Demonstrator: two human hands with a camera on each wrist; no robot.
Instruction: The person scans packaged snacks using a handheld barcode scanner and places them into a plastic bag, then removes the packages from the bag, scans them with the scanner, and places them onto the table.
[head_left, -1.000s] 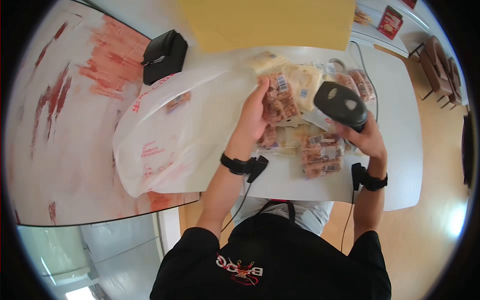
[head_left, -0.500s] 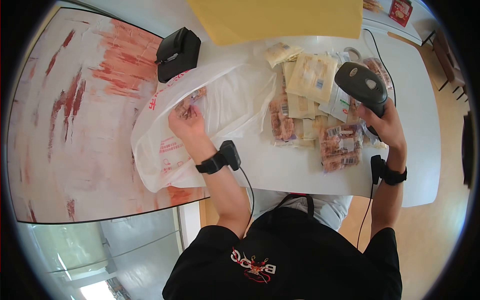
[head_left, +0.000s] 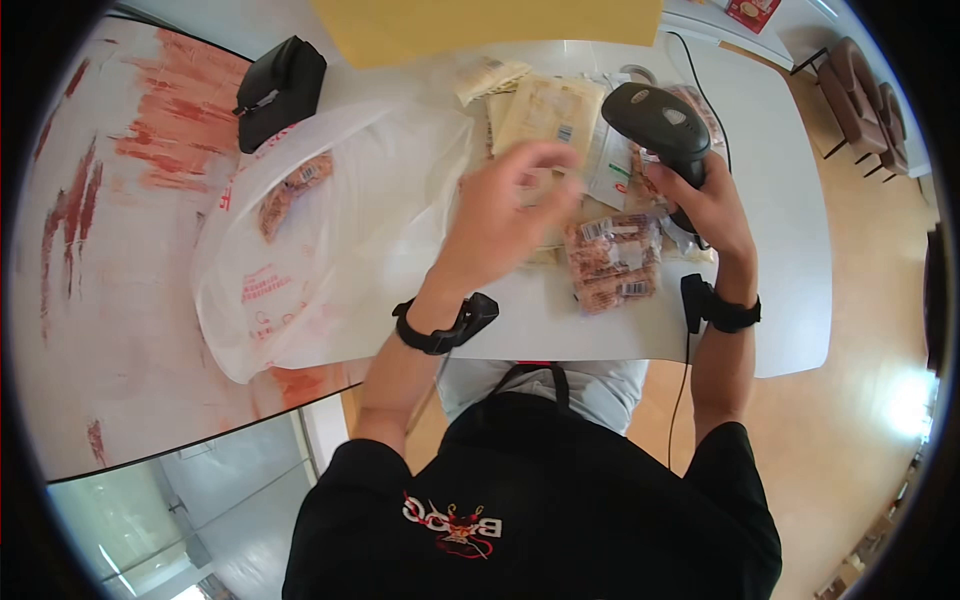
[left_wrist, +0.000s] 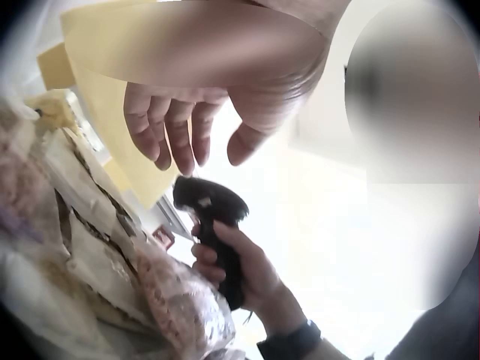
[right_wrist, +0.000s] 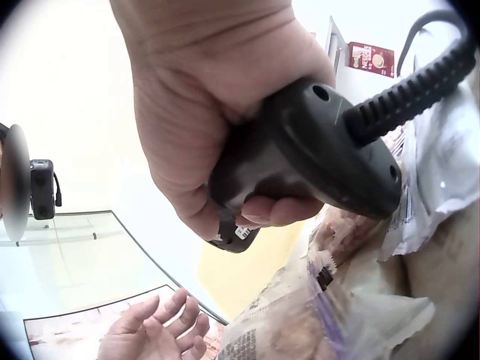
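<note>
My left hand (head_left: 515, 210) hangs over the near left part of the packet pile, holding nothing, its fingers loosely bent. In the left wrist view the fingers (left_wrist: 178, 131) dangle above the packets. My right hand (head_left: 718, 205) grips a black barcode scanner (head_left: 660, 120) by its handle, head up, above the right side of the pile. Several clear packets of brownish-pink food (head_left: 615, 260) lie there with flat cream-coloured packets (head_left: 550, 115), many bearing barcode labels. A white translucent plastic bag (head_left: 265, 325) lies spread on the left, with brownish packets (head_left: 295, 195) inside.
A black box-shaped device (head_left: 282, 92) stands behind the bag. A yellow panel (head_left: 490, 25) borders the white table's (head_left: 780, 230) far side. The scanner's cable (head_left: 712, 90) runs along the right of the pile, near a roll of tape (head_left: 638, 73). Brown chairs (head_left: 860, 100) stand beyond.
My left hand held a brownish packet over the pile, then reached with it into the bag. Now it is back over the pile without it. My right hand keeps its grip on the scanner.
</note>
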